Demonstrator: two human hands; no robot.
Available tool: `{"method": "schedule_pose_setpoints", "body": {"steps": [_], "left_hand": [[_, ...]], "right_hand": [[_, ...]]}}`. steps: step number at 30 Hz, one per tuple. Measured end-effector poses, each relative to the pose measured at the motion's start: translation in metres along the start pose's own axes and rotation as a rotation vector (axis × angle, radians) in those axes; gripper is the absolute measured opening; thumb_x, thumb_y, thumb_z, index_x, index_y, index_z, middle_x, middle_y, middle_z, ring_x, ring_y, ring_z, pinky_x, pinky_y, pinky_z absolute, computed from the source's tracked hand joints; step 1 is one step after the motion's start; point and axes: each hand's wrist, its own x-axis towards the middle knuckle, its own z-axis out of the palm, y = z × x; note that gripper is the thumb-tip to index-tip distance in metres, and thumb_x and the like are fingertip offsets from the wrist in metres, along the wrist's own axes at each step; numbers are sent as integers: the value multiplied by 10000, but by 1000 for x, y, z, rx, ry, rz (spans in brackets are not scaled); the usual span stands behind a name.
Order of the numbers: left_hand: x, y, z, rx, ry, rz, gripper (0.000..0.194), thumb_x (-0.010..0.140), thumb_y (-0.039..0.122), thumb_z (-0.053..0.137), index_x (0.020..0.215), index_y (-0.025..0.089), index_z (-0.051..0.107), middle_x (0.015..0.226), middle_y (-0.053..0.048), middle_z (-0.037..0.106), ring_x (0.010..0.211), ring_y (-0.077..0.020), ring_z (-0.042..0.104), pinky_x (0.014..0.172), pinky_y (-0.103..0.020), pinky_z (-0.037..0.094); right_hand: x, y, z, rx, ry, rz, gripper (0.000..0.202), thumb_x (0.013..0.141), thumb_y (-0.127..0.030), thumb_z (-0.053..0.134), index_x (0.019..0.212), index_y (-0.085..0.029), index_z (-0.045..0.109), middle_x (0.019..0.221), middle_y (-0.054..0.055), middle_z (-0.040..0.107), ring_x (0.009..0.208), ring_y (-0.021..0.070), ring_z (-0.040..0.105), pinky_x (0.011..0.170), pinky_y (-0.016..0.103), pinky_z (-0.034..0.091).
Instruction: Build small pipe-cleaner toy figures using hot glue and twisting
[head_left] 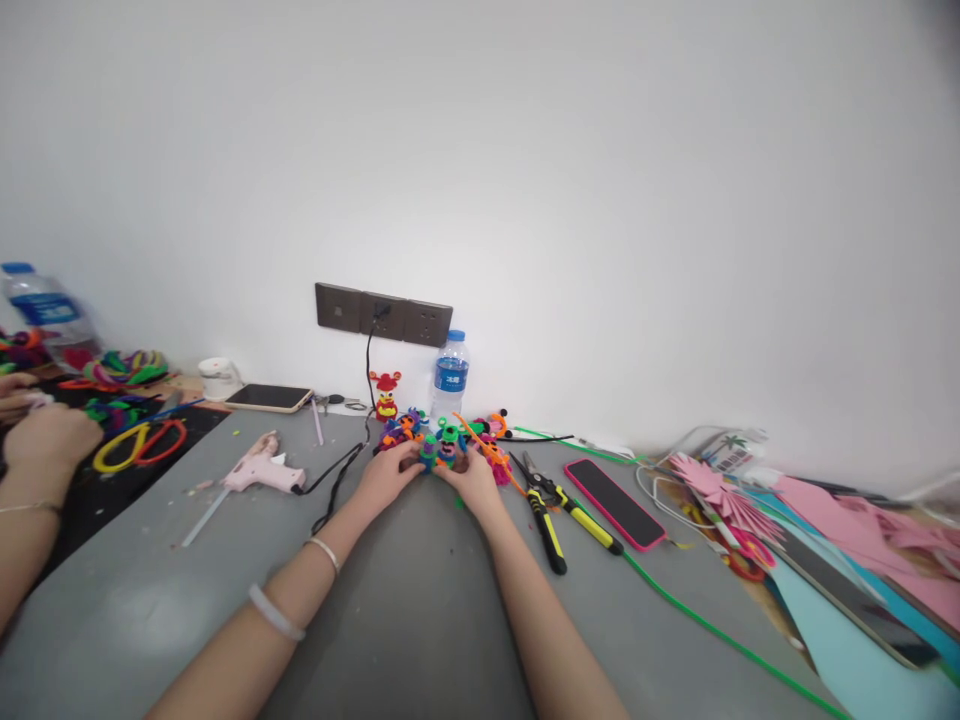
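Note:
My left hand (392, 476) and my right hand (474, 484) meet over the grey table, fingers curled in from either side. Between them is a small green and blue pipe-cleaner figure (448, 446), upright, gripped at its lower sides; the fingertips partly hide it. Right behind my left hand lies a purple and orange pipe-cleaner figure (405, 428). Orange and pink pipe-cleaner pieces (493, 455) lie just beyond my right hand. A red and yellow pipe-cleaner figure (386, 398) stands near the wall, beside a water bottle (451, 375).
On the left lie a pink glue gun (262, 470) and a phone (270, 398). Another person's hand (52, 438) is at the far left near scissors (142, 445). Yellow-black pliers (546, 505), a pink-cased phone (615, 503) and coloured paper (832, 630) are right.

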Motion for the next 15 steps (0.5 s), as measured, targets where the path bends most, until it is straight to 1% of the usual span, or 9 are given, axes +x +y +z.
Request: {"method": "schedule_pose_setpoints", "body": {"steps": [2, 5, 7, 9, 12, 15], "left_hand": [[1, -2, 0, -37, 16, 5, 211, 771, 255, 621, 975, 206, 647, 962, -66, 748, 904, -232, 690, 853, -358, 516], [5, -7, -1, -97, 81, 9, 202, 765, 273, 613, 951, 193, 622, 927, -72, 737, 882, -235, 687, 844, -379, 520], [8, -10, -2, -146, 117, 11, 214, 758, 292, 616, 944, 186, 611, 901, -73, 728, 859, -234, 685, 823, -381, 527], [10, -12, -3, -211, 134, 13, 244, 749, 320, 626, 946, 177, 604, 868, -72, 714, 819, -227, 681, 770, -366, 542], [10, -7, -5, -304, 164, -14, 305, 732, 361, 646, 957, 164, 588, 821, -59, 681, 753, -210, 667, 674, -328, 549], [6, 2, -7, -328, 171, -42, 310, 731, 386, 656, 939, 170, 577, 784, -28, 643, 732, -187, 643, 641, -291, 532]], "right_hand": [[2, 2, -1, 36, 14, 4, 325, 557, -292, 772, 758, -182, 542, 637, -3, 648, 595, 181, 620, 567, 280, 481], [3, 3, -4, 84, 33, 19, 389, 558, -312, 774, 821, -185, 517, 588, -25, 612, 570, 177, 606, 552, 275, 468], [2, 3, -7, 75, 47, 22, 420, 570, -332, 774, 864, -181, 514, 588, -26, 611, 573, 178, 605, 565, 277, 463], [1, 2, -12, 30, 52, 3, 416, 592, -366, 768, 873, -175, 529, 609, -15, 620, 594, 179, 609, 587, 279, 462], [0, -1, -23, -44, 20, -27, 390, 627, -428, 750, 844, -173, 550, 652, 0, 635, 621, 176, 613, 594, 275, 462], [-3, -9, -38, -129, -49, -5, 306, 666, -403, 725, 759, -182, 534, 622, -13, 620, 575, 154, 589, 553, 252, 440]]}}
